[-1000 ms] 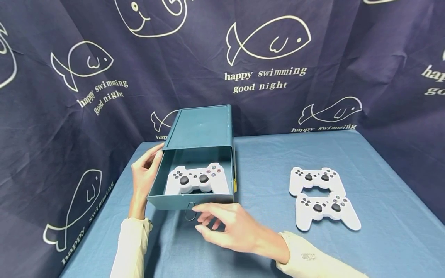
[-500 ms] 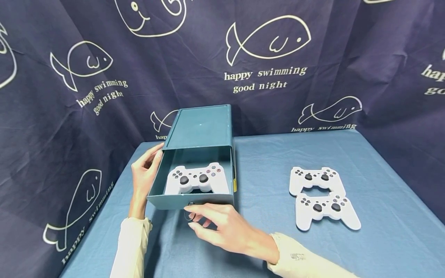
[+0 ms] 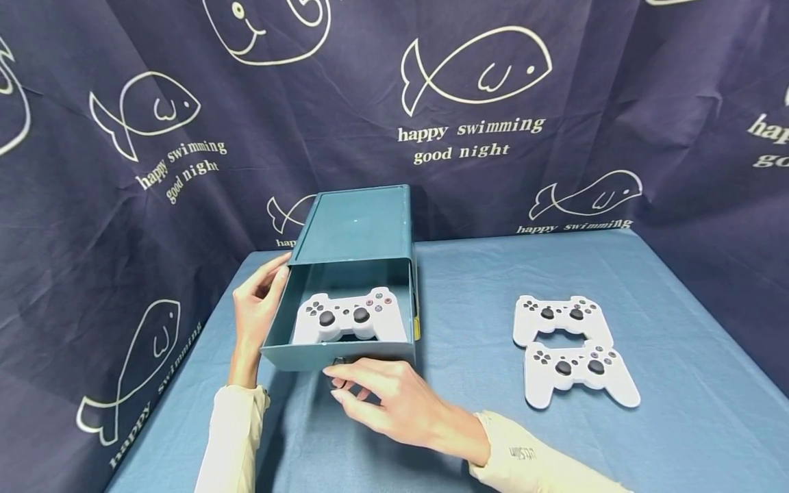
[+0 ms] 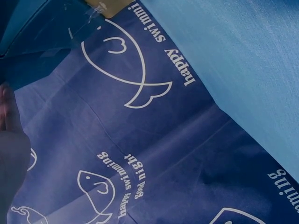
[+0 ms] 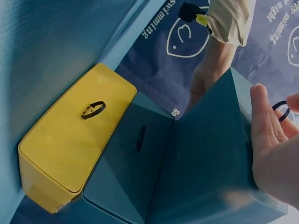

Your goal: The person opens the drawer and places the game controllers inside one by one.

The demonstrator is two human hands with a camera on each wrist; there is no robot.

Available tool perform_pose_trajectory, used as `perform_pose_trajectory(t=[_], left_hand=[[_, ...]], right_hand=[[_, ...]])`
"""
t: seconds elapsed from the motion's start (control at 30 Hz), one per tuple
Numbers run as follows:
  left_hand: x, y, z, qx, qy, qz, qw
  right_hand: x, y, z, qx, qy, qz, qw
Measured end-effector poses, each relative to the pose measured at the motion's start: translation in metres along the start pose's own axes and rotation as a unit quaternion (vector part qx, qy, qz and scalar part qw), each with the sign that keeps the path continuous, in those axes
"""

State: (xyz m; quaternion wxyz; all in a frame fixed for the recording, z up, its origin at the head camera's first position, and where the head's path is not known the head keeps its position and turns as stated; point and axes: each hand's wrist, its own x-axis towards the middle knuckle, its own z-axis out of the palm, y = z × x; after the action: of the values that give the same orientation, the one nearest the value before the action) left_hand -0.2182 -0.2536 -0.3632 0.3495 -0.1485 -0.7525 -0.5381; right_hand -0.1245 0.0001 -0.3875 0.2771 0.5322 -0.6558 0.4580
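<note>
A teal drawer cabinet (image 3: pixel 357 222) stands on the cloth with its top drawer (image 3: pixel 296 357) pulled out. In that drawer lies a white game controller (image 3: pixel 351 316). My left hand (image 3: pixel 255 301) rests its fairly straight fingers against the cabinet's left side, thumb near the front corner. At the drawer front is my right hand (image 3: pixel 394 404), index finger extended along the front below its edge. The black ring pull (image 5: pixel 281 111) sits between that hand's fingers and thumb, with a gap visible; no firm pinch shows.
Two more white controllers, a rear one (image 3: pixel 562 318) and a front one (image 3: pixel 579 375), lie touching at the right. Lower down, the right wrist view shows a shut teal drawer (image 5: pixel 131 163) and a yellow drawer (image 5: pixel 70 140), each with a black ring. Fish-print curtain (image 3: pixel 474 192) hangs behind.
My right hand has moved slightly left along the drawer front, its fingertips now around the ring pull. The left hand, drawer and controllers look unmoved.
</note>
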Motion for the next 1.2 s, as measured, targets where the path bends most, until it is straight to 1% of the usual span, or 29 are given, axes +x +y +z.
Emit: perform_pose_trajectory(t=[0.2, 0.53, 0.63, 0.77, 0.83, 1.03, 1.2], left_hand=[[0.000, -0.003, -0.001, 0.000, -0.002, 0.005, 1.0000], [-0.001, -0.002, -0.002, -0.004, 0.000, 0.000, 1.0000], [0.000, 0.000, -0.001, -0.003, 0.002, -0.001, 1.0000], [-0.001, 0.008, 0.001, -0.001, 0.002, -0.005, 1.0000], [-0.001, 0.008, 0.002, -0.004, 0.001, -0.006, 1.0000], [-0.002, -0.001, -0.001, -0.011, -0.001, -0.006, 0.9999], [0.000, -0.002, -0.001, -0.013, -0.001, 0.000, 0.9999]], right_hand=[[0.001, 0.001, -0.001, 0.021, 0.001, 0.014, 0.9997], [0.004, 0.004, -0.001, 0.020, 0.005, 0.001, 0.9998], [0.005, 0.005, -0.001, 0.016, 0.008, 0.005, 0.9998], [0.005, 0.006, -0.002, 0.017, 0.012, 0.011, 0.9997], [0.006, 0.007, -0.002, 0.019, 0.013, 0.012, 0.9997], [0.007, 0.008, -0.002, 0.022, 0.012, 0.012, 0.9996], [0.009, 0.010, -0.002, 0.019, 0.014, 0.014, 0.9996]])
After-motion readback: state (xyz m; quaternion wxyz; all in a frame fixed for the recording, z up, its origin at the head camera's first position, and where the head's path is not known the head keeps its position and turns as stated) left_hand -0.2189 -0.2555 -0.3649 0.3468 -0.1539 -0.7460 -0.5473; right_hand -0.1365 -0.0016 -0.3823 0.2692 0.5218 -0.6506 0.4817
